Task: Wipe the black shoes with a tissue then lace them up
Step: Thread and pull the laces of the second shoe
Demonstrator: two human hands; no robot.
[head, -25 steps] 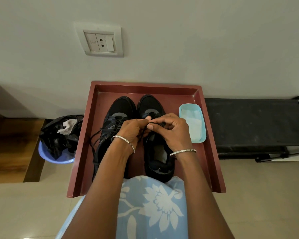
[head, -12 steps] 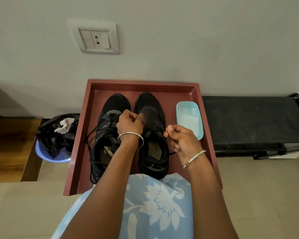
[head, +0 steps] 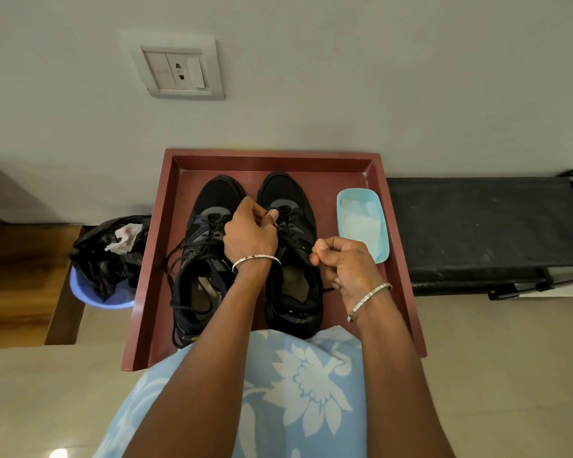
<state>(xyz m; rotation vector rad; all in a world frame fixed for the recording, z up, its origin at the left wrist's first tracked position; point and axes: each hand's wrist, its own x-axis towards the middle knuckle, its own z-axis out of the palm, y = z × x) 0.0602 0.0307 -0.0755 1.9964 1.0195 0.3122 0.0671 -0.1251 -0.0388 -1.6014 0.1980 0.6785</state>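
step: lacing the right-side shoe (head: pixel 295 196), sitting in the red tray (head: pixel 272 157) | left hand (head: pixel 250 234) grip clamping the lace (head: pixel 286 223) near the toe | right hand (head: pixel 346 264) pinching probably its end, hard to see tbh | next: pulling snug, threading the next eyelet

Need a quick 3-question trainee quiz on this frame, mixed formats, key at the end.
1. Multiple choice: whose laces does the left hand grip? A) left shoe B) right shoe
2. True or false: the tub lies inside the tray.
3. Short answer: what lies on top of the black bag in the bin?

Key: 1 B; 2 true; 3 a crumpled tissue.
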